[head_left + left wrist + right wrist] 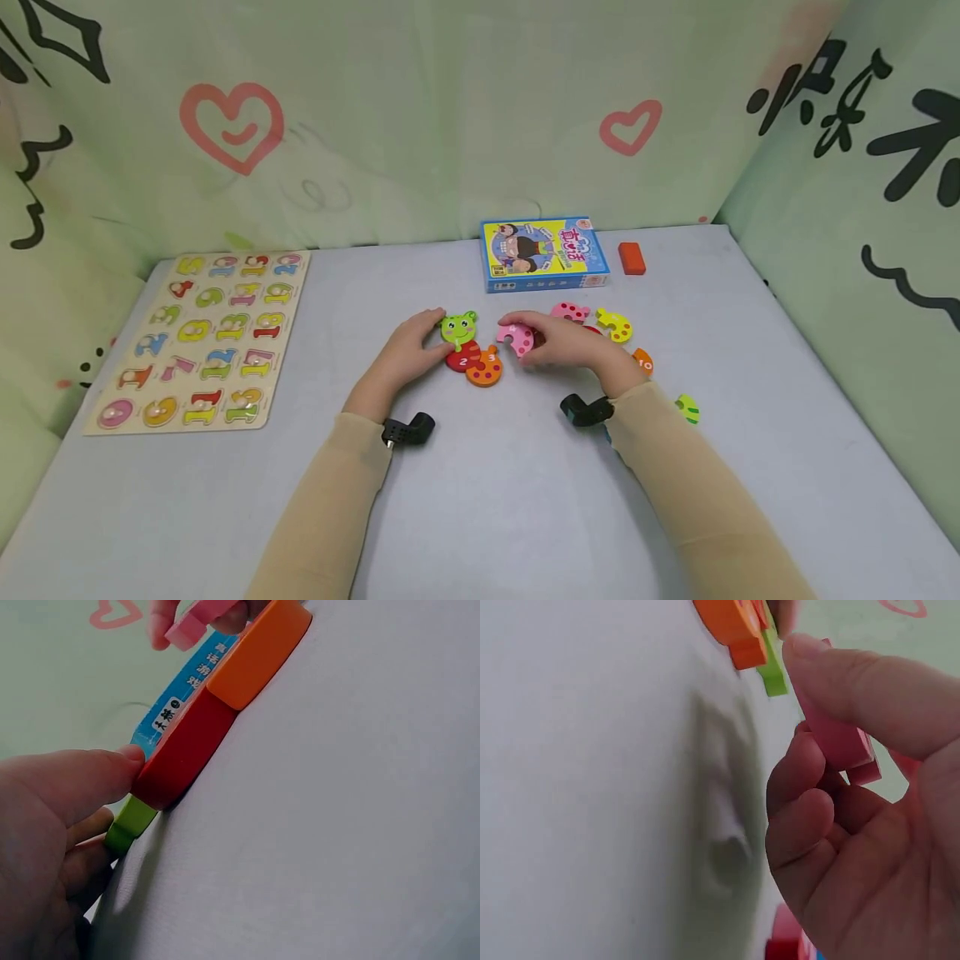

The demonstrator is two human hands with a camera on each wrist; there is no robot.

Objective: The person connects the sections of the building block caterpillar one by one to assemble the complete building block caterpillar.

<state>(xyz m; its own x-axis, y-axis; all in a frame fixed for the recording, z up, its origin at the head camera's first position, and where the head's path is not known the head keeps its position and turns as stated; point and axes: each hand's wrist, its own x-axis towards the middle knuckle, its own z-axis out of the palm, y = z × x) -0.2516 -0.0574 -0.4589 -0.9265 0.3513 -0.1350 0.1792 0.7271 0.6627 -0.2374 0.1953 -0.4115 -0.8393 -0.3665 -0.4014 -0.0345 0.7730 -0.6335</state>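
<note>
Pinching pink spotted piece in right hand, between thumb and bent fingers, raised off white tabletop. Just to the right of orange piece, not touching it. Gripping far end of joined row with left hand: thumb on red piece, fingers bent at green frog-head piece. In row order: green, red, orange (red in the middle, touching both).

Near back edge of tabletop: blue-and-yellow box, with red-orange block just beside. Near left edge: number board, well apart from left hand. Roomy between board and left hand; roomier on the near side, between tan sleeves. Tighter past right hand: second pink piece, yellow piece, small orange piece and green striped piece (last one right against the sleeve's outline). Well apart from all these: right edge.

From head only: printed 2 and 3, frog face, whole board. From left wrist: thick side walls of red and orange, box side behind, pink piece held above table level (height hard to judge from head). From right wrist: thumb flat along pink piece, fingers curled under, soft shadow on tabletop, plus pink-and-red thing at bottom border, too cut off to identify.
</note>
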